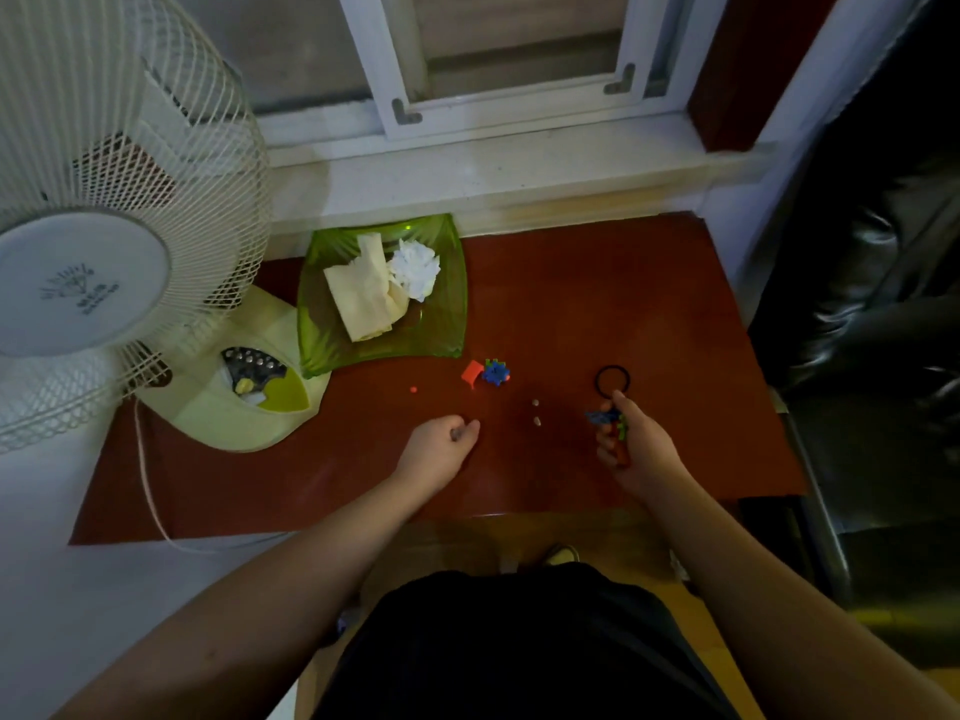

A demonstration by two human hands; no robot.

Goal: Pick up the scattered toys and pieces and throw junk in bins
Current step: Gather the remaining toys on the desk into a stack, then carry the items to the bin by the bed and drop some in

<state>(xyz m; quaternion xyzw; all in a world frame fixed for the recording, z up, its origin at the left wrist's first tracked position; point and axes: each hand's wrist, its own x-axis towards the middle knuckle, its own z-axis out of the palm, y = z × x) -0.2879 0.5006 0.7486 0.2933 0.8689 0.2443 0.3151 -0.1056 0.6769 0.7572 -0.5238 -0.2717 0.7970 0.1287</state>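
On the red table (597, 304) lie a small orange piece (472, 373) and a blue-and-green toy cluster (496, 372) side by side. A tiny orange bead (413, 390) sits to their left. Two small pale bits (536, 412) lie between my hands, and a black hair band (612, 382) rests just beyond my right hand. My right hand (631, 444) is closed around several small toy pieces (613, 420), blue, green and red. My left hand (441, 441) hovers low over the table with its fingers curled on something small and grey that I cannot make out.
A green plastic dish (441, 335) at the back holds a folded cloth and crumpled white paper. A white table fan (104, 283) with its base (234, 407) fills the left side. A window sill runs behind; a dark sofa (883, 304) stands right.
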